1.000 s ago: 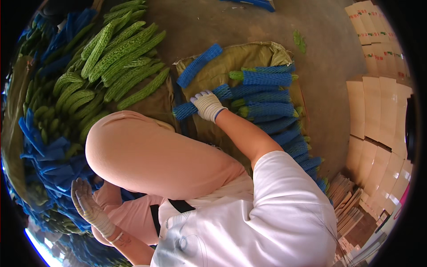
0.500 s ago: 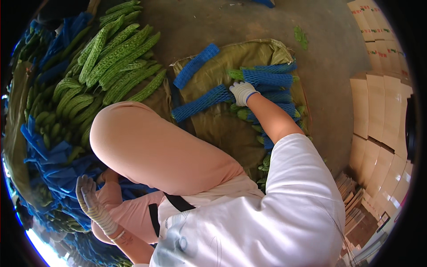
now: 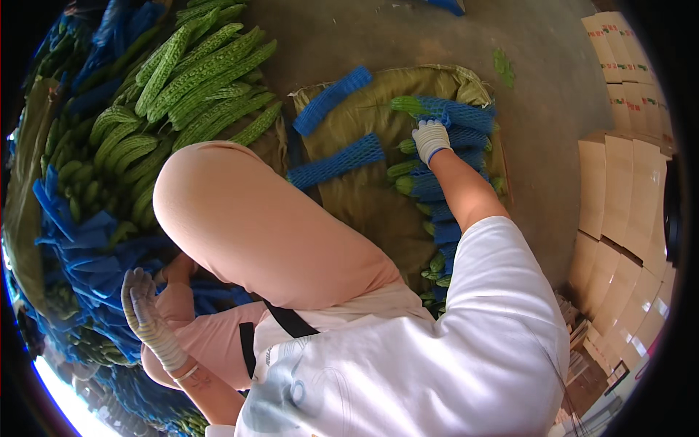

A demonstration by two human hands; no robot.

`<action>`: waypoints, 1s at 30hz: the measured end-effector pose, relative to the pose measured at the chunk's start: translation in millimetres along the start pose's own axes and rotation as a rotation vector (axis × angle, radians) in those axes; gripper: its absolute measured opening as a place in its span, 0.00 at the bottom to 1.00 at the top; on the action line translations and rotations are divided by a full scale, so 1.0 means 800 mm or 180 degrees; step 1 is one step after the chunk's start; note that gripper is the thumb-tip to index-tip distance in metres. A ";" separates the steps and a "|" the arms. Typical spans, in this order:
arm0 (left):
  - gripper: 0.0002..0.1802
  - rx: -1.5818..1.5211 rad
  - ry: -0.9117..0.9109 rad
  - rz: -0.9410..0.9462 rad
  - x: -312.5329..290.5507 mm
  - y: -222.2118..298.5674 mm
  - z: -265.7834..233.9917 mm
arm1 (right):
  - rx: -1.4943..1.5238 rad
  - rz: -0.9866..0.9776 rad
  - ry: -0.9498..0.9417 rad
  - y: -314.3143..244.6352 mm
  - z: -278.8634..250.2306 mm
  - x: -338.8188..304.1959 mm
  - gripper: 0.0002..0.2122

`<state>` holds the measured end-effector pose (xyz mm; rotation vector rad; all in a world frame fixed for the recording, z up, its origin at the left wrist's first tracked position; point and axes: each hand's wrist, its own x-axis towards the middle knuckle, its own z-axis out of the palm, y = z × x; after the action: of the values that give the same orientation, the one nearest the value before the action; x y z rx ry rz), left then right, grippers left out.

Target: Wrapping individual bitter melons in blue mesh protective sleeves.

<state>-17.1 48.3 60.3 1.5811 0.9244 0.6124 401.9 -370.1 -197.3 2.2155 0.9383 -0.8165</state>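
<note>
From far off, I see the right hand (image 3: 432,138) in a pale striped glove, a bit right of the middle, high in the frame. Its fingers are bent down at the low edge of a green gourd (image 3: 406,104) that wears a blue net sleeve (image 3: 466,115). The fingertips are partly hidden, so I can't tell if they grip it or just touch it. This gourd is at the top of a row of netted gourds (image 3: 429,185), which runs down beside and under the right arm.

The left hand (image 3: 149,313) is low on the left. Its glove is pale too. I see its fingers held up, nearly straight, with nothing in them. It is near a big heap of blue nets (image 3: 95,255).

Two more net sleeves lie to the left of the row, apart from each other: an upper sleeve (image 3: 333,100) and a lower sleeve (image 3: 337,160). Under them I see a green-brown sheet (image 3: 364,211). Bumpy bare gourds (image 3: 207,80) are piled up in the upper left. Tan boxes (image 3: 619,182) stand along the right side, and a green leaf (image 3: 503,68) lies on the gray floor (image 3: 542,124).
</note>
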 end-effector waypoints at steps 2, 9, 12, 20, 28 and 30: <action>0.20 0.0028 -0.0109 -0.0017 0.002 -0.002 0.001 | 0.0221 0.0513 0.0500 -0.008 -0.001 -0.012 0.22; 0.20 0.0080 -0.0055 0.0009 0.004 0.007 0.032 | 0.0876 -0.1038 -0.0108 -0.081 -0.020 -0.070 0.27; 0.19 0.0040 -0.0101 -0.0004 0.006 0.009 0.036 | 0.0374 -0.0937 -0.0141 -0.089 -0.007 -0.059 0.25; 0.19 -0.0286 0.0036 -0.0001 -0.002 -0.014 0.003 | 0.0267 -0.0203 0.0247 -0.021 0.018 -0.069 0.23; 0.20 0.0027 -0.0166 0.0009 -0.002 -0.009 0.036 | 0.2124 -0.0350 0.0087 -0.030 -0.094 -0.047 0.21; 0.20 -0.0030 -0.0104 0.0048 -0.002 -0.008 0.026 | 0.2318 0.0149 0.0932 -0.009 -0.121 -0.028 0.21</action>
<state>-2.8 35.2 49.6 1.5866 0.8850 0.5991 413.3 -306.5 -121.2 3.0379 0.7874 -0.9287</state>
